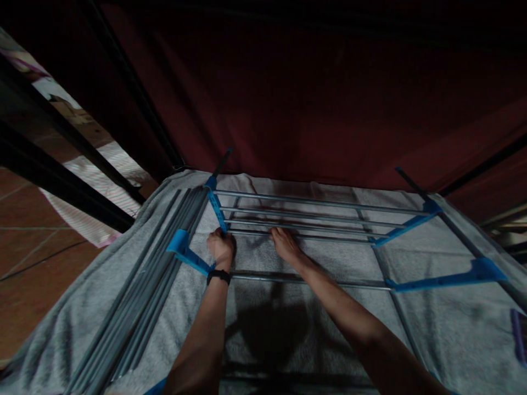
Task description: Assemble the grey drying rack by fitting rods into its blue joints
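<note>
A rack frame of grey metal tubes and blue plastic brackets lies in front of me. My left hand, with a black band at the wrist, is closed around the near end of the left blue bracket, where a tube end meets it. To the right, my right hand pinches the nearest metal tube of the upper group. Those tubes run across to a second blue bracket. Closer to me, a single tube joins a left lower bracket and a right lower bracket.
A bundle of loose grey tubes lies on the left of the grey blanket. Dark red cloth hangs behind. Black bars stand at the left, with tiled floor beyond. A purple-edged object sits at the right edge.
</note>
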The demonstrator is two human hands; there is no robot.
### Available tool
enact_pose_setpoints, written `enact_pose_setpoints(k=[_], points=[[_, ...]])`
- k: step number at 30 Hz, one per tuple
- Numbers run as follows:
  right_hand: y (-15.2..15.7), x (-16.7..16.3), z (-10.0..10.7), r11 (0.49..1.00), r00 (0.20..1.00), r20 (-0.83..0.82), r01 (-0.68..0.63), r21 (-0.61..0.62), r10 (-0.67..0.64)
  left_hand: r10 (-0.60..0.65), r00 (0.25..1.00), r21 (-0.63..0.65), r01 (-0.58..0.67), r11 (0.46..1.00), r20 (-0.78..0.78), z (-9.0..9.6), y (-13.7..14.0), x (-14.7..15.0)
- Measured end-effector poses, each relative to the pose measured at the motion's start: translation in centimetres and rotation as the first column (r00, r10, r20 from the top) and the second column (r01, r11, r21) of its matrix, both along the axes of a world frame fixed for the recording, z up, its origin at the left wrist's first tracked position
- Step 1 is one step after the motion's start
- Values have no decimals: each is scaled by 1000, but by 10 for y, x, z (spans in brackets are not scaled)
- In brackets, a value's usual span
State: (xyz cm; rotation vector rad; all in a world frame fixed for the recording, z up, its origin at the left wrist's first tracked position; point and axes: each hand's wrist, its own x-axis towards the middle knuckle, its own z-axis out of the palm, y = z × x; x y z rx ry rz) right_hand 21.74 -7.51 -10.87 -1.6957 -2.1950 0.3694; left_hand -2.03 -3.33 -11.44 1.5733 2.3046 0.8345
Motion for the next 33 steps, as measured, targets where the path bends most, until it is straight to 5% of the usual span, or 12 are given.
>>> enact_pose_setpoints(k=[11,33], points=[[3,2,-6,998,998,-53,-12,62,15,29,994,27,-32,999,106,-2,-2,0],[7,-2,-1,999,998,-26,-49,8,50,32,997,73,-37,997,71,-12,0,-1]])
